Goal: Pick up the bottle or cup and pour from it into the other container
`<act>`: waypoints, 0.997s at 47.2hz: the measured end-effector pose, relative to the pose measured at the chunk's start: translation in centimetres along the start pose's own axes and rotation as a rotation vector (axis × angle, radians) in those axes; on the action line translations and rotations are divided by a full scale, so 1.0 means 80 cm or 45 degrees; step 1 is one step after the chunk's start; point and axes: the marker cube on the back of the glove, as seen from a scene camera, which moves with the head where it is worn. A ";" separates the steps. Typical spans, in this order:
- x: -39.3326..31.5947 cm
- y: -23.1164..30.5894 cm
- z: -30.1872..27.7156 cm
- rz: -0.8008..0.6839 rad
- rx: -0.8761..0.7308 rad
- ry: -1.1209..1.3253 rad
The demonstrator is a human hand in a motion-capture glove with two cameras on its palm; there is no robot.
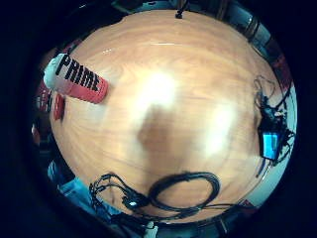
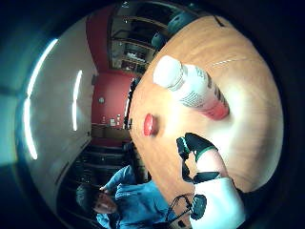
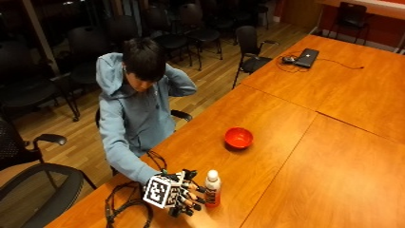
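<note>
Plastic bottle (image 3: 212,188) standing upright on the counter (image 3: 329,166) just beside the gloved right hand (image 3: 180,192), fingers spread and gripping nothing, red bowl (image 3: 238,137) well apart; probably light, stiff, slick, so best grabbed mid-body.

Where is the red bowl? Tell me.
In the outside view the red bowl sits on the table, apart from the bottle by the gloved hand.
</note>
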 end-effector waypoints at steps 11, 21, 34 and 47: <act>0.002 -0.028 0.028 -0.021 -0.006 -0.347; 0.001 -0.043 0.066 -0.016 -0.052 -0.581; -0.012 -0.062 0.114 -0.048 -0.086 -0.790; -0.024 -0.075 0.137 -0.034 0.123 -0.884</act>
